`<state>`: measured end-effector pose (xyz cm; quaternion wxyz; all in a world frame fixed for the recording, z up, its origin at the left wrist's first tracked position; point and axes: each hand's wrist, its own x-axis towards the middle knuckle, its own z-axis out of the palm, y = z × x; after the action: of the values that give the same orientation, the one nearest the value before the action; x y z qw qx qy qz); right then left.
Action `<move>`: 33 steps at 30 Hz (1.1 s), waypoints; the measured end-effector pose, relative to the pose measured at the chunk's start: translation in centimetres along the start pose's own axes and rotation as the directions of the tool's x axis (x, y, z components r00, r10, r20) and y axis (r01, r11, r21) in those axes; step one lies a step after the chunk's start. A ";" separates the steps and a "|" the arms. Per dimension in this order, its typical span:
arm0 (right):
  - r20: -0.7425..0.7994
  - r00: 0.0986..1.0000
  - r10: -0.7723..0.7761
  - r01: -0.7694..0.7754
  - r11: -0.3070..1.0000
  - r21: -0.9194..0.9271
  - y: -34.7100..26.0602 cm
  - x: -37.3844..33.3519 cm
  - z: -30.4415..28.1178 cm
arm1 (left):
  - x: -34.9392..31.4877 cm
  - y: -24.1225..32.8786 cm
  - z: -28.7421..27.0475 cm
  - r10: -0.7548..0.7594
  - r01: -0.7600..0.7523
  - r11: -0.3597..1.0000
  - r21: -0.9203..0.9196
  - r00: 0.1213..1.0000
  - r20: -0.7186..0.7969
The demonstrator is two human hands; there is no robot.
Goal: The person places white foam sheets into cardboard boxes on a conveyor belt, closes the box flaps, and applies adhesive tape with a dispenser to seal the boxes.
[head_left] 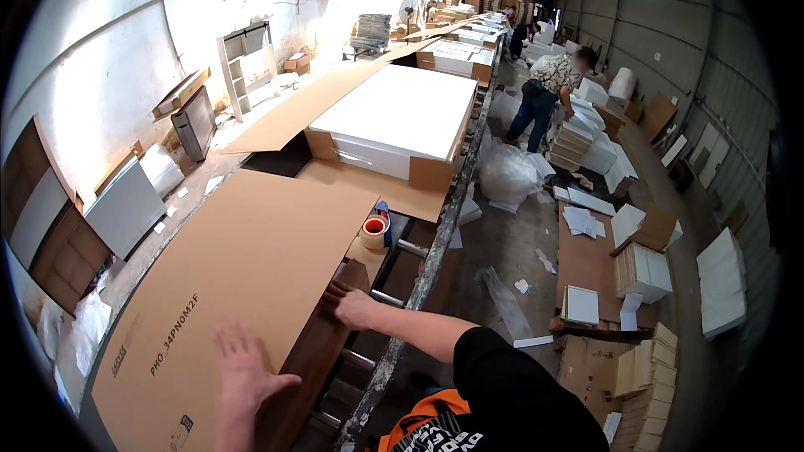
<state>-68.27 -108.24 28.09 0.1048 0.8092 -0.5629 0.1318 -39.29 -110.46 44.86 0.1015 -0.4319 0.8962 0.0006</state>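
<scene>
A large brown cardboard carton flap (pixel 243 259), printed in black, lies in front of me across the conveyor. My left hand (pixel 244 372) is over its near part, fingers spread and slightly blurred, holding nothing. At the flap's right edge my right hand (pixel 350 305) reaches in with its fingers stretched against the carton's side (pixel 306 351). Its fingertips are partly hidden at the edge. Just beyond, a tape dispenser (pixel 384 216) with a blue part carries a roll of tape (pixel 373 229) with a red core.
Farther along the roller conveyor (pixel 435 259) sits an open carton with a white panel (pixel 410 109). Panels (pixel 126 209) lean by the left wall. Across the aisle, a person (pixel 548 92) bends over stacked boards (pixel 574 138). Plastic wrap (pixel 511 172) and boxes (pixel 641 272) lie on the right.
</scene>
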 end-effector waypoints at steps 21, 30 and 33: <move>-0.653 0.723 0.227 0.059 0.921 0.385 -1.2 3.6 0.1 | -0.6 1.7 8.8 -0.002 -0.003 0.985 -0.175 0.999 -0.032; -0.603 0.729 0.324 0.064 0.845 0.531 -2.5 4.3 -1.8 | 8.2 5.3 8.8 0.149 -0.152 0.988 -0.015 0.981 -0.127; -0.527 0.654 0.542 0.001 0.696 0.718 1.2 1.3 -5.9 | 7.9 5.8 7.5 0.119 -0.119 0.993 0.001 0.992 -0.029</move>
<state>-69.50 -107.95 34.12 -0.0048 0.5733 -0.5155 0.6368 -47.23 -112.26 35.53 0.0881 -0.3776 0.9218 0.0008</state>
